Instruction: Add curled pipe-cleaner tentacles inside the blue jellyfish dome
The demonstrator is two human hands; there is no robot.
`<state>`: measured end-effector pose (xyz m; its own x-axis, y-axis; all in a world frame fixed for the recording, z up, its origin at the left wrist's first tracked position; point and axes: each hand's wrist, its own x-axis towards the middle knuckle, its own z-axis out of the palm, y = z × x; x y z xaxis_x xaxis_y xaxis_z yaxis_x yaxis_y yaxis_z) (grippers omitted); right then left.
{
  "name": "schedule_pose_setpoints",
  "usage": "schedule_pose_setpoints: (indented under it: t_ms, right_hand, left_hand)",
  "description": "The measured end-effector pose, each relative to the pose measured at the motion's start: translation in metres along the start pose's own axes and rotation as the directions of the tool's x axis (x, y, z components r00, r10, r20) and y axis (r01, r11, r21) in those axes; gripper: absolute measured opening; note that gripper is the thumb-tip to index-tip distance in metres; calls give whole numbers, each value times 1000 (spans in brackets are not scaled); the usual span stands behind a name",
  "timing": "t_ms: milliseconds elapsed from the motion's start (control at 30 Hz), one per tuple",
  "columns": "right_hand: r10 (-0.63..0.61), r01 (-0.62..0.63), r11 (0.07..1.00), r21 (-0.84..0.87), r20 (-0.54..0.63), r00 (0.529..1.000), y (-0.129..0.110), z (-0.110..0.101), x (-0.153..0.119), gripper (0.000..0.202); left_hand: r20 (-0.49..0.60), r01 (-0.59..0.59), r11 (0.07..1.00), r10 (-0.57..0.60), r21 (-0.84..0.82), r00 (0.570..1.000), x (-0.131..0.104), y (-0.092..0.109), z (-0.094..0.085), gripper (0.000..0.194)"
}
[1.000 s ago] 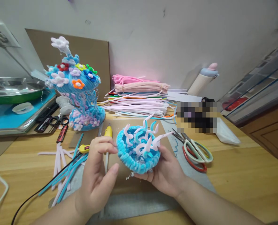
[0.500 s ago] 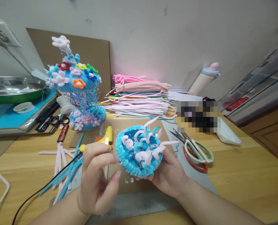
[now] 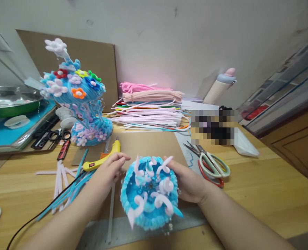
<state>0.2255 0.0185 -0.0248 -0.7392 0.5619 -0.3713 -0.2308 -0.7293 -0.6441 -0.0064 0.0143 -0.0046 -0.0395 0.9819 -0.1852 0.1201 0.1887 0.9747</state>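
Note:
A round blue fuzzy piece [image 3: 150,222] shows its hollow side, with pink and blue curled strands inside and clear beads at its edge. My right hand [image 3: 190,180] grips it at its right side, the fingers partly hidden behind it. Just left of the piece, my left hand [image 3: 116,165] has its fingers bent and partly overlapping; whether it holds anything is unclear. Beyond that hand lies a yellow glue gun [image 3: 102,160] on the brown board [image 3: 148,144]. A blue jellyfish-like figure with coloured flowers [image 3: 86,93] stands at the back left.
Bundles of pink and white pipe cleaners [image 3: 151,97] lie by the wall. Scissors [image 3: 210,163] rest on the right, a bottle [image 3: 219,86] behind them. Loose blue and pink strips [image 3: 70,187] and the glue gun's black cord lie left. A green bowl [image 3: 13,107] is far left.
The round piece has come lower and turned, so its hollow faces me more directly. My left hand has moved forward and its fingers have drawn closer together. The view has shifted slightly right.

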Motion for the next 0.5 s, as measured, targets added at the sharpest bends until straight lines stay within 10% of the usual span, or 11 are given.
schedule_pose_setpoints:
  t_ms: [100, 200, 333, 500]
  right_hand:
    - [38, -37, 999, -4, 26, 999, -2, 0, -3, 54]
    - [46, -46, 999, 19, -1, 999, -4, 6, -4, 55]
    - [41, -41, 999, -9, -53, 998, -3, 8, -2, 59]
    - [-6, -11, 991, -132, -124, 992, 1, 1, 1, 62]
  left_hand:
    - [-64, -66, 992, 73, 108, 995, -1, 0, -3, 29]
    - [140, 0, 1000, 0, 0, 990, -9, 4, 0, 34]
    - [536, 263, 946, -124, -190, 835, -21, 6, 2, 34]
    - [707, 400, 878, -106, -264, 699, -24, -1, -5, 34]
